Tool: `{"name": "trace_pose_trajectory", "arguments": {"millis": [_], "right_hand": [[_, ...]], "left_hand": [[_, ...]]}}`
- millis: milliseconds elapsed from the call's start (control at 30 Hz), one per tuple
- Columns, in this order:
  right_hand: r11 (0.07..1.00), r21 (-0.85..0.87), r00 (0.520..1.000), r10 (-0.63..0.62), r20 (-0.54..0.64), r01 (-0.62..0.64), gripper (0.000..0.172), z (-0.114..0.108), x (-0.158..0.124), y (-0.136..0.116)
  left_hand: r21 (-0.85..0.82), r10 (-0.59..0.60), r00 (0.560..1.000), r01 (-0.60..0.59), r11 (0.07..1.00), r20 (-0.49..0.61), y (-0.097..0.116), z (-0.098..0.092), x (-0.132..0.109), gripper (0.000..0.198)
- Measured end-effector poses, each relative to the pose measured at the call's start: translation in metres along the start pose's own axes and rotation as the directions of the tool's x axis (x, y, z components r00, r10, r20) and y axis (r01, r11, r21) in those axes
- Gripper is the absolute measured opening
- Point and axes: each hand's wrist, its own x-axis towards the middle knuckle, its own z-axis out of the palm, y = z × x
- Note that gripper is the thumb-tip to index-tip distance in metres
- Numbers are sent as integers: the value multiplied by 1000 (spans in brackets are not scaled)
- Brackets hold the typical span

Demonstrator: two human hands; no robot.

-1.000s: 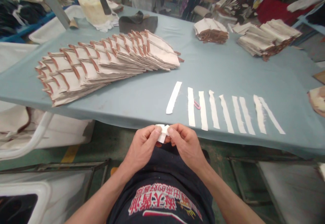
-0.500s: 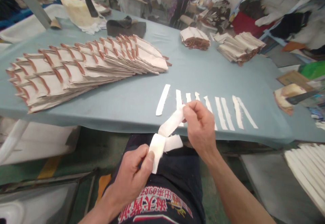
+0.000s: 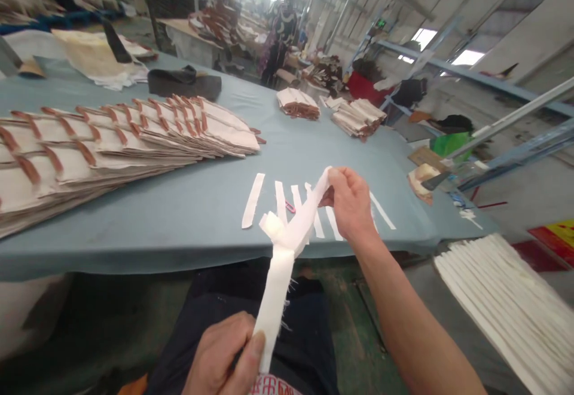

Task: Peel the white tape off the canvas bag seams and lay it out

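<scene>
A white fabric strip (image 3: 277, 281) with a frayed edge stretches between my hands, over my lap and the table's front edge. My left hand (image 3: 228, 353) pinches its lower end between thumb and fingers. At the upper end, my right hand (image 3: 352, 204) grips the white cloth, raised above the table. Midway, the cloth folds or crosses itself and a short end sticks out; whether it is one strip or two I cannot tell. Several separate white strips (image 3: 254, 201) lie in a row on the table behind, partly covered by my right hand. A small pink object (image 3: 290, 207) lies among them.
A long overlapping stack of pale, brown-edged pieces (image 3: 134, 138) covers the table's left side. Two smaller piles (image 3: 298, 103) lie at the back of the blue-green tabletop (image 3: 215, 210). White rolls or folds (image 3: 506, 299) are at the lower right. A person (image 3: 282, 30) stands farther back.
My hands have moved apart, drawing the white strip out longer; the left hand is lower and nearer my body. The view has tilted up and turned right.
</scene>
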Motion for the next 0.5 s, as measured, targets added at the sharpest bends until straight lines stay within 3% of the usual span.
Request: {"name": "trace_pose_trajectory", "arguments": {"millis": [167,300,400,500], "right_hand": [[988,152,999,-45,21,42,32,-3,-18,-25],[975,218,998,-58,31,50,31,-1,-26,-39],[971,230,997,-70,14,65,29,-1,-29,-43],[969,235,996,-86,10,81,30,-2,-34,-42]], "left_hand": [[-157,-118,983,139,978,141,-3,0,31,35],[-330,-234,941,307,893,244,-13,-2,53,39],[-592,-149,903,381,710,403,-28,-1,67,67],[-755,-61,874,450,477,482,-33,9,79,76]]}}
